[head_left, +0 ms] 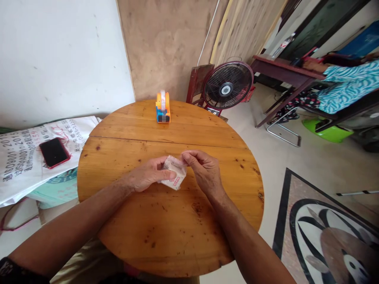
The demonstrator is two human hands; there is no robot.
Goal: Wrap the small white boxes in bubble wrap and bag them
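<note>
A small whitish packet with red print [174, 173], wrapped in what looks like clear plastic, is held above the round wooden table [177, 228]. My left hand [149, 173] is closed on it, with the thumb lying across its face. At the packet's upper right corner, my right hand [204, 169] pinches with thumb and forefinger, seemingly on the edge of the clear wrap. The other fingers of that hand are curled. Farther back on the table stands an orange and blue tape dispenser [163, 108] with a roll of tape in it.
To the left, a phone [55, 152] lies on white printed sacks [17, 157]. Behind the table's right side are a fan [226, 90] and a wooden chair [194, 83]. A person in a patterned blue top [349, 85] sits at another table [291, 70].
</note>
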